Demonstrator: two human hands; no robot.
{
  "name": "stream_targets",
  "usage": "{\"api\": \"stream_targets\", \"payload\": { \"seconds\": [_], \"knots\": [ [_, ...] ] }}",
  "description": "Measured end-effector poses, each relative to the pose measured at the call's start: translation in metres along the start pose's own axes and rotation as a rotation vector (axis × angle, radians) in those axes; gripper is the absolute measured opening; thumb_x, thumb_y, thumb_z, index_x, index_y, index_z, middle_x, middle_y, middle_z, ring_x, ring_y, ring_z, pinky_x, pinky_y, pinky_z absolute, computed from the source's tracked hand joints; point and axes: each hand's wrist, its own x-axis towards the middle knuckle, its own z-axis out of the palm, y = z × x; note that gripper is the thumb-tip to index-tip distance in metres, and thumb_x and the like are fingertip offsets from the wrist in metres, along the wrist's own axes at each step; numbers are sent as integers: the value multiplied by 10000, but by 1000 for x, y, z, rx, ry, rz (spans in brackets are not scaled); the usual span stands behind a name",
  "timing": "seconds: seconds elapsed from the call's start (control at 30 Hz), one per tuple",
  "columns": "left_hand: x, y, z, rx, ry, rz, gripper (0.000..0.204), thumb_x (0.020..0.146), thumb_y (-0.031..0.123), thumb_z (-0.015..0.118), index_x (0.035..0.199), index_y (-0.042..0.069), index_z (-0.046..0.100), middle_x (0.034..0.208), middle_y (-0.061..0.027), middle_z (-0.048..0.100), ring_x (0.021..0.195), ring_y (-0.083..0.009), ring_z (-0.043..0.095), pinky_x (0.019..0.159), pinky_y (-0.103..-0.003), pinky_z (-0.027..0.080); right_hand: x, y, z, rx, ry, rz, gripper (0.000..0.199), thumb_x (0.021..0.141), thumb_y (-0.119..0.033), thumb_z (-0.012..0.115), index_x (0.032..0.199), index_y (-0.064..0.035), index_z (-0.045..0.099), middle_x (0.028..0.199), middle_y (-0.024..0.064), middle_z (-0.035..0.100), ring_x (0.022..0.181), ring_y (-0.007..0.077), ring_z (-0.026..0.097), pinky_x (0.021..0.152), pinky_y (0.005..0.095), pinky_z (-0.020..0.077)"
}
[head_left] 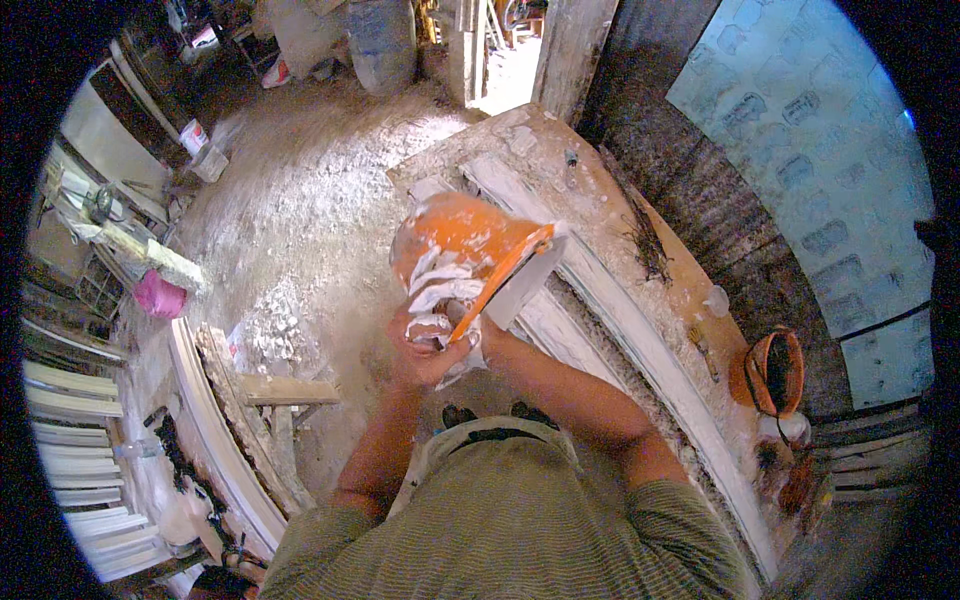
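Observation:
An orange bucket [458,228], streaked with white plaster-like material, is held tilted in front of me, its mouth turned to the right. Pale, whitened residue [520,285] coats its inner wall. Close to the near end of the rim, my left hand [432,345] is closed on the bucket, with bent fingers. From the right, my right hand [488,343] meets it at the same spot, partly hidden by the rim and the left hand. Whitened fingers press against the bucket's side; which hand they belong to is hard to make out.
Long white moulding strips [640,350] lie along the workbench [625,235] at my right. Another orange bucket [775,372] stands past its edge. On the left are a wooden bench [285,390], a pink container [160,294] and stacked white strips [75,435]. White debris [275,330] litters the floor.

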Motion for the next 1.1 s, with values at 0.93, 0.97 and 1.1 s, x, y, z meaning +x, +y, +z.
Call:
{"api": "stream_targets", "payload": {
  "seconds": [0.93,0.97,1.1],
  "knots": [
    [91,-113,-151,-121,796,-105,249,678,184,542,872,32,574,884,-78,577,836,-231,576,761,-380,493,-41,-124,-313,-823,1222,-344,490,802,-100,649,1205,-142,371,1082,70,565,955,204,547,768,364,438],
    [106,-113,-147,-71,795,-112,252,660,175,543,871,40,567,877,-70,570,830,-228,576,753,-378,499,-41,-127,-312,-1210,1206,-288,501,803,-123,652,1211,-152,362,1067,63,575,954,211,551,786,392,425],
    [165,-149,-124,1,771,46,253,656,189,541,883,78,563,885,-52,559,845,-211,566,763,-377,498,-33,-133,-313,-1539,968,-179,477,798,-195,645,1206,-161,401,960,44,624,957,235,567,881,497,347]
  ]
}}
